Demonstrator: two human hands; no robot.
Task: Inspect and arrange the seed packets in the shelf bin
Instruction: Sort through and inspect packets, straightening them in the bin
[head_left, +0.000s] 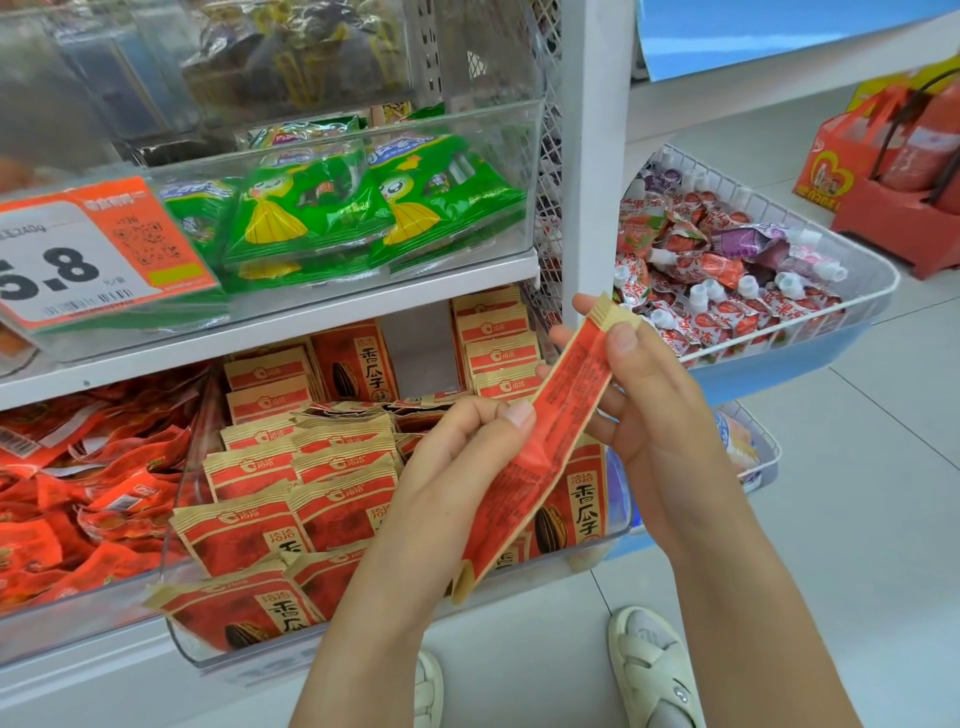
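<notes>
A red and tan seed packet (558, 415) is held up edge-on in front of the lower shelf, tilted with its top to the upper right. My left hand (462, 462) pinches its lower middle between thumb and curled fingers. Around its upper end my right hand (639, 395) grips, thumb on the near side. Behind and below them, a clear plastic bin (587, 553) holds several matching red and tan seed packets (291, 499), some standing in rows and some lying flat at the front.
Above is a clear bin of green snack bags (363, 208) with an orange price tag (88, 254). Red packets (78, 493) fill the bin to the left. A wire basket of spouted pouches (727, 280) stands to the right, beside a white shelf post (592, 156).
</notes>
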